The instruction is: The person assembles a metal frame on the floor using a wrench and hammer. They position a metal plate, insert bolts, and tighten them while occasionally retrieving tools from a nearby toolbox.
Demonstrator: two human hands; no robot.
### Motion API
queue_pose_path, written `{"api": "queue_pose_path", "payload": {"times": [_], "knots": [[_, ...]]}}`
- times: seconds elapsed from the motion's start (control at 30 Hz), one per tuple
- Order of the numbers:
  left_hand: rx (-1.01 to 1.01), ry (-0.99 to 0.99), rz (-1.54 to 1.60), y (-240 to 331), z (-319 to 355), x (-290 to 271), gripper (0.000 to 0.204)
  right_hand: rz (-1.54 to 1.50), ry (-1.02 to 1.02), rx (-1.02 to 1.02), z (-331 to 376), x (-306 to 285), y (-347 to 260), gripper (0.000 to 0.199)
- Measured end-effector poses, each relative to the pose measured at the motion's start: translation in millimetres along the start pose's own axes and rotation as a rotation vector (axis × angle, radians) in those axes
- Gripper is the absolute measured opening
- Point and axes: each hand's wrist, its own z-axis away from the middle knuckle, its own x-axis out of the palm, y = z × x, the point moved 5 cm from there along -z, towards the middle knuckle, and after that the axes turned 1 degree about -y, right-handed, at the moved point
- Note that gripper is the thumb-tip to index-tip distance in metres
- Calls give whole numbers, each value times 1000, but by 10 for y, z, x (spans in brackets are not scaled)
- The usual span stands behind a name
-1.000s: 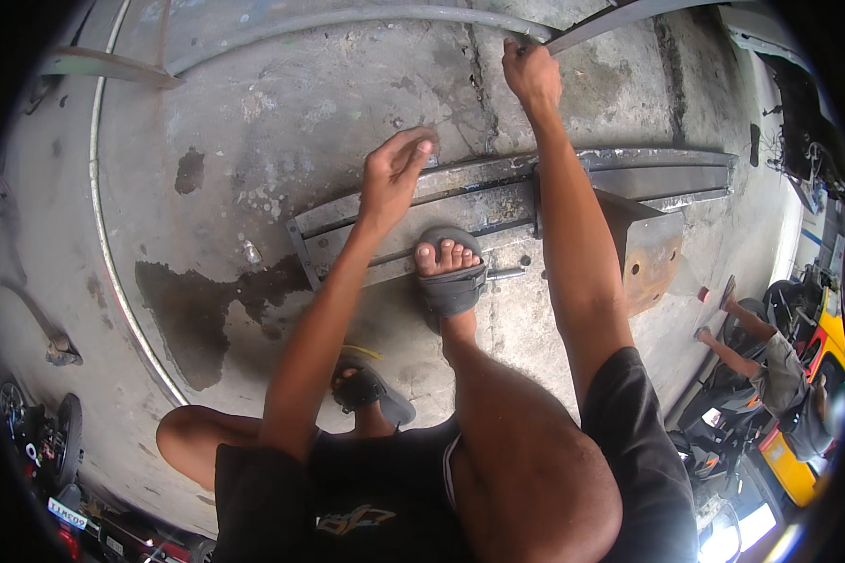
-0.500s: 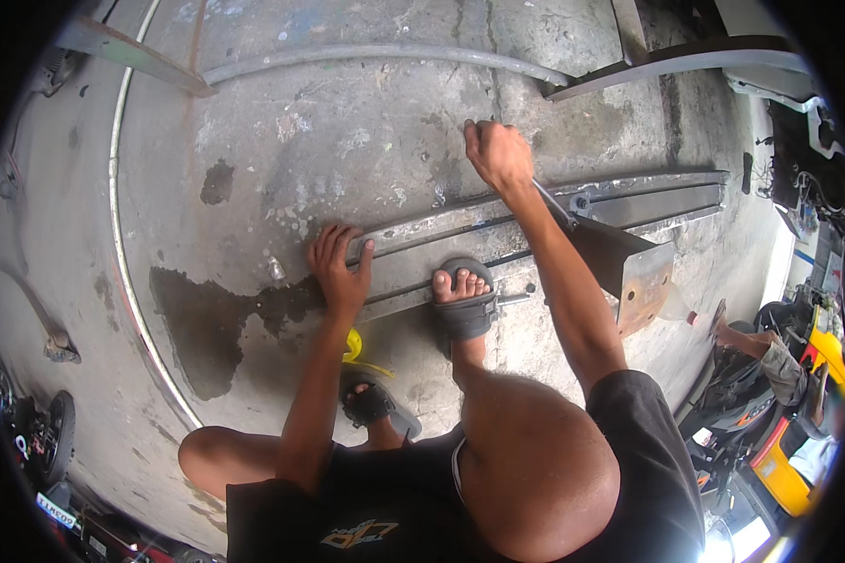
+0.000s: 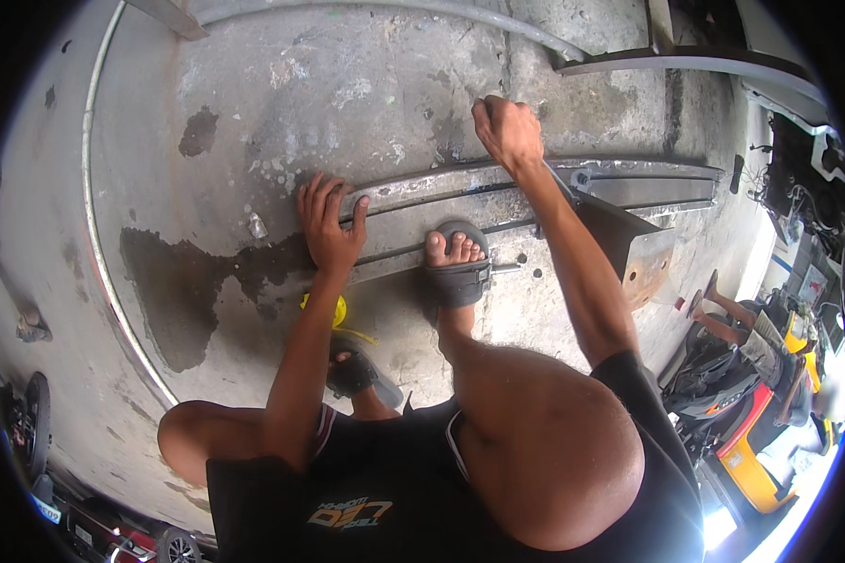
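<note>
A long grey steel beam (image 3: 413,234) with slots along it lies on the concrete floor. My left hand (image 3: 331,221) rests on its left end, fingers spread and thumb apart. My right hand (image 3: 510,133) is closed around a slim metal wrench (image 3: 560,181), whose shaft shows below the fist and slants toward a bolt (image 3: 582,178) on the beam. Its far end is partly hidden by my forearm and a brown, angled metal bracket (image 3: 650,268) with holes. My sandalled foot (image 3: 458,267) presses on the middle of the beam.
A yellow tape measure (image 3: 338,308) lies by my left forearm. A long thin pipe (image 3: 96,220) runs along the left, and a metal frame (image 3: 695,62) stands at the far right. Another person's legs (image 3: 730,319) and yellow-and-black machinery are at right.
The view has shifted slightly, so the floor things sit a little differently. My right fist stays on the wrench, with little visible movement along the beam. My left hand remains at the beam's end.
</note>
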Motion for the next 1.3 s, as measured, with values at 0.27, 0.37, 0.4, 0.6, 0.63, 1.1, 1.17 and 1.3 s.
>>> {"api": "queue_pose_path", "payload": {"times": [0.27, 0.37, 0.4, 0.6, 0.63, 1.1, 1.17, 1.3], "knots": [[-40, 7, 17, 12, 33, 95, 26, 47, -55, 55, -171, 85, 196, 40], [6, -11, 28, 45, 12, 58, 25, -112, 117, 155, -448, -207, 546, 43], [17, -8, 27, 39, 7, 27, 25, -159, 155, 97, -523, -354, 589, 44], [15, -36, -6, 17, -51, -93, 25, 78, -37, 6, -11, 81, -122, 38], [13, -67, 8, 58, -14, -57, 25, 19, 1, -63, 80, 46, 27, 37], [-217, 128, -244, -92, 155, -256, 30, -56, 192, -36, 193, 89, 28, 32], [-120, 54, -66, 134, -87, -90, 28, -68, 146, -32, 178, 90, 60, 32], [46, -118, 360, 826, -838, 519, 28, -186, 177, -86, 317, 15, 17, 30]]}}
